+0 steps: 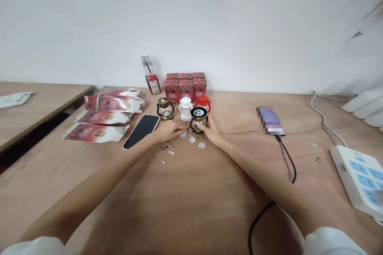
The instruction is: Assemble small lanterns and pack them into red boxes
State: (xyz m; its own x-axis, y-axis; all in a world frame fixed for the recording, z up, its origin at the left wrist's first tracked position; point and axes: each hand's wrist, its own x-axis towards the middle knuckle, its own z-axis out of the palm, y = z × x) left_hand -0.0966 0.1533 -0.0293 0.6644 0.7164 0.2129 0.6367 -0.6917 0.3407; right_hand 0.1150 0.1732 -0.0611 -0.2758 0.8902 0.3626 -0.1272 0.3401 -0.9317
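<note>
My right hand (212, 132) is closed around a small black-and-gold lantern (199, 121), tipped so that its round black end with a silvery middle faces me. To its left, my left hand (169, 130) reaches over the table with fingers stretched out; nothing shows clearly between them. Near the fingertips lie several small white tabs (201, 145). Loose coin cells (171, 152) are scattered below my left hand. A white lantern (186, 108) and a second black-and-gold lantern (165, 109) stand just beyond. Behind the held one, a red lantern (203, 102) is partly hidden.
Small red boxes (186, 87) are stacked by the wall, next to a leaning bottle (153, 83). Flattened red cartons (97, 132) and a phone (141, 130) lie left. To the right are another phone (271, 120), its black cable (291, 159) and a white power strip (357, 177).
</note>
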